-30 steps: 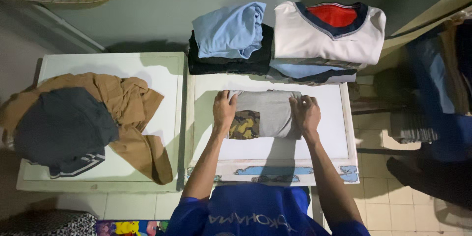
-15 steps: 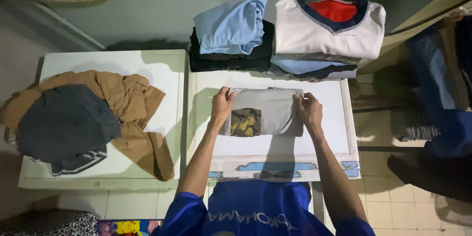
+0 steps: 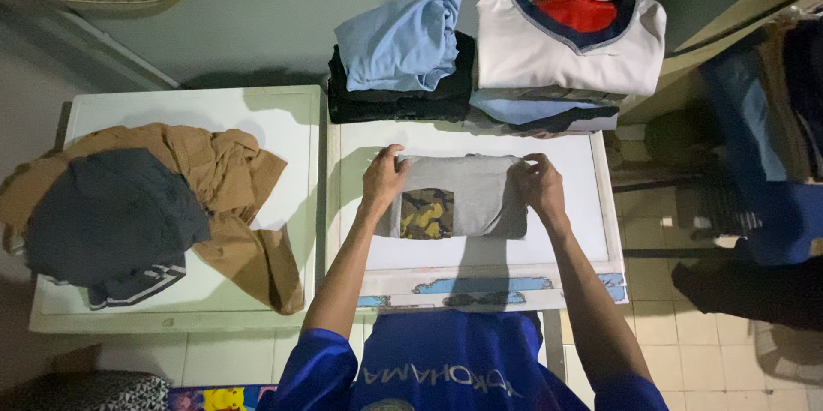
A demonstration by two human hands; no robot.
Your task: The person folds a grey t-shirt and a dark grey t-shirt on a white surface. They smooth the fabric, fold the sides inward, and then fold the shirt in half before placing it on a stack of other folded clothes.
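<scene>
Since a second ago: both hands slid from the garment's top face out to its upper corners. Left hand (image 3: 383,178) pinching the upper left edge of the folded grey shirt (image 3: 467,197), thumb on top, fingers curled over the far edge. Right hand (image 3: 537,183) clamped the same way on the upper right edge, knuckles raised. Shirt lying flat in the middle of the right-hand white table (image 3: 570,248), camouflage pocket (image 3: 427,213) at its near left corner, just beside the left wrist.

Directly beyond the shirt, two stacks of folded clothes at the table's far edge: left stack (image 3: 403,77) topped by a pale blue piece over black ones, right stack (image 3: 566,47) topped by a white top with a red and navy collar. Near the fingertips but apart from them.

On the second white table (image 3: 257,115) to the left, two loose garments: tan shirt (image 3: 236,180) spread out, dark grey garment (image 3: 111,222) heaped on it.

Both forearms stretched forward, roughly parallel, elbows low near the blue jersey (image 3: 446,368).
</scene>
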